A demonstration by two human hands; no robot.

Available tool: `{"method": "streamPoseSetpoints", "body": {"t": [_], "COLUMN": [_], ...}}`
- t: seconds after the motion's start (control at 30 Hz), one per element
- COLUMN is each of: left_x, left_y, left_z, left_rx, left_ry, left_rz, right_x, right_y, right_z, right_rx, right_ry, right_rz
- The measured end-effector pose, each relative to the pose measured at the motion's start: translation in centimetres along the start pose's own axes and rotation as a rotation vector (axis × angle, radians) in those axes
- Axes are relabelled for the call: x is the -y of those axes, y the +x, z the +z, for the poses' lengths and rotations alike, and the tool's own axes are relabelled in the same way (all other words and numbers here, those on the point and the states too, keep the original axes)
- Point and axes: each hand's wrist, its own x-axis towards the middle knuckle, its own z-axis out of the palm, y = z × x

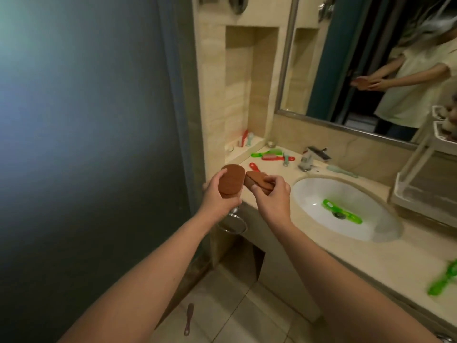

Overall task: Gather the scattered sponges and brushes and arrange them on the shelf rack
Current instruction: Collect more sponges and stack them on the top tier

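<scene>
The left grip (217,198) curls around 1 brown oval sponge (232,178), thumb on its face. The right grip (272,198) pinches a 2nd brown sponge (257,179), tilted, just beside the first, above the bench's (371,256) left end.

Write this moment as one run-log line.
left hand: holds brown sponge | right hand: holds second brown sponge | green brush: in sink | shelf rack: right

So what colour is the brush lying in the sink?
Bright translucent green; the brush lies over the drain, seen clearly in the head view.
</scene>
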Motion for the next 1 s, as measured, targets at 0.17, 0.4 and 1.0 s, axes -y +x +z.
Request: {"method": "streamPoseSetpoints", "body": {"t": [0.17, 0.4, 1.0], "left_x": [-3.9, -9.4, -18.5], "left_y": [3.4, 8.2, 16.8], "left_z": [5.4, 14.1, 32.4], "left_rx": [0.029, 0.007, 0.178], "left_ry": [0.007, -0.005, -0.053], "left_rz": [0.075, 0.208, 0.412], "right_x": [0.0, -1.0, -4.8], "right_y": [5.3, 12.1, 22.1], "right_z": [-5.6, -13.8, -30.1], "right_rx": [-0.093, -0.169, -0.458], "right_ry": [-0.003, -0.011, -0.215], "right_rz": [0.004, -0.031, -0.119]}}
